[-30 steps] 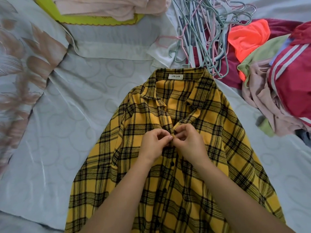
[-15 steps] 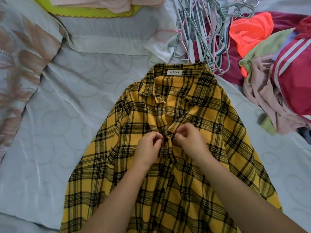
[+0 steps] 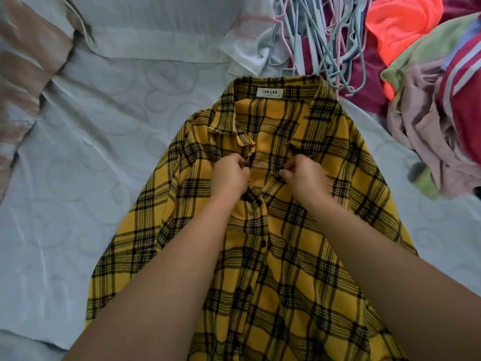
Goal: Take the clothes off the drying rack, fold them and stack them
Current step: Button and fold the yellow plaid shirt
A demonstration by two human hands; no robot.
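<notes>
A yellow and black plaid shirt (image 3: 307,246) lies front-up on the pale bed sheet (image 3: 86,194), collar away from me, with its lower buttons closed. My left hand (image 3: 230,175) pinches the left front edge just below the collar. My right hand (image 3: 303,175) pinches the right front edge at the same height. The two hands sit a short way apart, and the open neck of the shirt shows between them.
A tangle of pastel plastic hangers (image 3: 320,40) lies just beyond the collar. To the right is a heap of unfolded clothes (image 3: 437,105) in orange, green, mauve and red. A patterned blanket (image 3: 23,74) covers the left edge.
Both hands have moved up the shirt front from the closed button toward the collar and have come apart, each now holding its own edge.
</notes>
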